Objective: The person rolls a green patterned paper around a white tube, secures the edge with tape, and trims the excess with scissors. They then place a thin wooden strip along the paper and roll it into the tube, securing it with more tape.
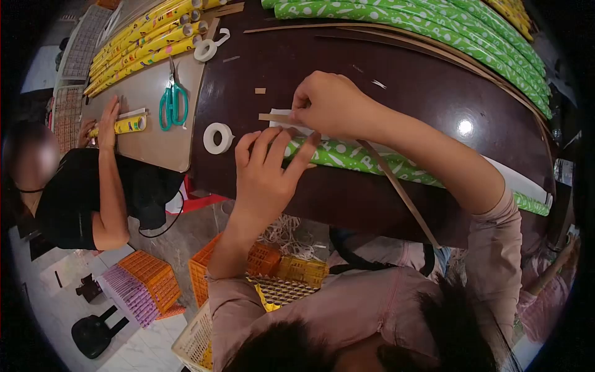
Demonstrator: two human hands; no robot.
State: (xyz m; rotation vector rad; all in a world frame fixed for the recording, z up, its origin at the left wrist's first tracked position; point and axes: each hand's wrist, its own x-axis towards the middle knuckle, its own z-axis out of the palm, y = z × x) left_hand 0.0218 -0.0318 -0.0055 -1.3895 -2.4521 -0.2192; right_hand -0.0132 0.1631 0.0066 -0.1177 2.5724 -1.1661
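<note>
A roll of green wrapping paper [347,155] with a white print lies across the dark table, its white inner side showing along the far edge. Over the near end of this roll my left hand [269,170] rests with its fingers spread, the fingertips against the paper. Just beyond, my right hand [331,105] pinches a narrow brown strip [268,116] lying along the white paper edge. Another long brown strip [403,195] slants from under my right forearm over the table's front edge. To the left of my hands lies a white tape roll [217,138].
Green rolls [409,31] line the table's back, with brown strips before them. On the left table are yellow rolls [149,46], teal-handled scissors [173,105] and a second tape roll [206,49]. A co-worker's hand [108,124] touches a yellow roll. Orange crates [149,282] stand below.
</note>
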